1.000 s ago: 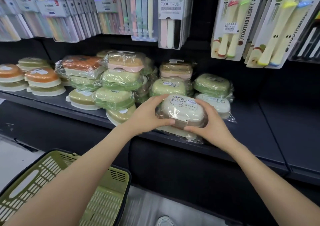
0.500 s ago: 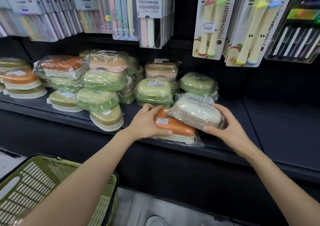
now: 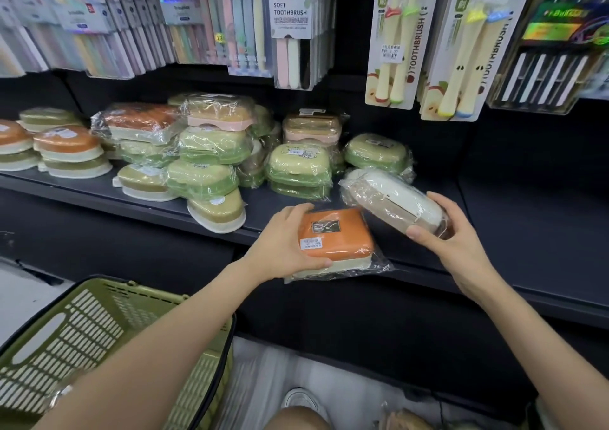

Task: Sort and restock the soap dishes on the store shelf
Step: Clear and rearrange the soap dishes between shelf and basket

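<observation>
My left hand [image 3: 286, 244] grips an orange-lidded soap dish [image 3: 334, 238] in clear wrap, lifted at the front edge of the dark shelf [image 3: 514, 232]. My right hand [image 3: 451, 232] holds a white soap dish [image 3: 393, 202] in clear wrap, tilted, just right of the orange one. Behind them several wrapped green soap dishes [image 3: 298, 169] stand stacked, with a pink one [image 3: 311, 129] at the back. Further left lie more green, orange and pink stacks [image 3: 211, 146].
Toothbrush packs [image 3: 291, 27] hang above the shelf. Unwrapped orange and green dishes [image 3: 66, 153] sit at the far left. A green plastic basket [image 3: 99, 340] stands at the lower left under my left arm. The shelf's right part is bare.
The white dish was lifted off the orange one and carried right by my right hand. My left hand took hold of the orange dish and raised it at the shelf's front edge.
</observation>
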Available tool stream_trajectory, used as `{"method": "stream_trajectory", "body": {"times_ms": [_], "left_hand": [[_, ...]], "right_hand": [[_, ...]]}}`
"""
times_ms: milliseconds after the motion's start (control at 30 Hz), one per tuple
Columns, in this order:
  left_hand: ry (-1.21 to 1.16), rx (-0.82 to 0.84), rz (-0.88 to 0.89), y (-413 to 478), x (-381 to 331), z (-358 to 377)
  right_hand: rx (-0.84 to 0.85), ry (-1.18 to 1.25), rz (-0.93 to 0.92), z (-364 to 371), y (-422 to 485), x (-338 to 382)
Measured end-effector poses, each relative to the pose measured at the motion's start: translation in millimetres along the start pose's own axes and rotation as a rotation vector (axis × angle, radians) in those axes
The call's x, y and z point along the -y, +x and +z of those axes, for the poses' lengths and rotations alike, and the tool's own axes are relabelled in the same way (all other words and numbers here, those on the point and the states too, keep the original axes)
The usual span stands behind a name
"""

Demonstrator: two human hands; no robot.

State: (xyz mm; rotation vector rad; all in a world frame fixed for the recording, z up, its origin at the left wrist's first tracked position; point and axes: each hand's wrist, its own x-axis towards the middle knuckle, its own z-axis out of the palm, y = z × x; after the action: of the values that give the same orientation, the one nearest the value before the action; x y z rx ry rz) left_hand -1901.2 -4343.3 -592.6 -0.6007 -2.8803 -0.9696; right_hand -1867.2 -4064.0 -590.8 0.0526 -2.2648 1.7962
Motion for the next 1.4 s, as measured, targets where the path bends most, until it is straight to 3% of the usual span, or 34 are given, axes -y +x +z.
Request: {"method": "stream_trajectory", "body": {"times_ms": [400, 700, 833, 1033, 1233, 1400], "left_hand": [[0.136, -0.157, -0.083, -121.3, 61.7, -85.9], [0.171, -0.375, -0.510, -258.8, 181.4, -133.0], [0.183, -0.404, -0.669, -303.8, 239.2, -130.1], [0.216, -0.391, -0.765, -337.4, 317.7, -118.2], [0.292, -0.336, -0.680, -353.1, 398.3, -107.4], [0.249, -0.402, -0.637, -347.3, 430.3, -102.9]], "right_hand": [[0.221, 0.017, -0.048, 97.2, -27.4, 41.3], [0.512, 0.091, -0.007, 246.2, -63.0, 47.3], [0.660, -0.055, 0.079, 323.4, -68.5, 14.5], [0.688, -0.349, 0.146, 437.8, -75.5, -57.8], [0.685, -0.445, 0.201, 533.2, -88.7, -136.1], [0.664, -0.419, 0.315, 588.8, -104.9, -200.8]]}}
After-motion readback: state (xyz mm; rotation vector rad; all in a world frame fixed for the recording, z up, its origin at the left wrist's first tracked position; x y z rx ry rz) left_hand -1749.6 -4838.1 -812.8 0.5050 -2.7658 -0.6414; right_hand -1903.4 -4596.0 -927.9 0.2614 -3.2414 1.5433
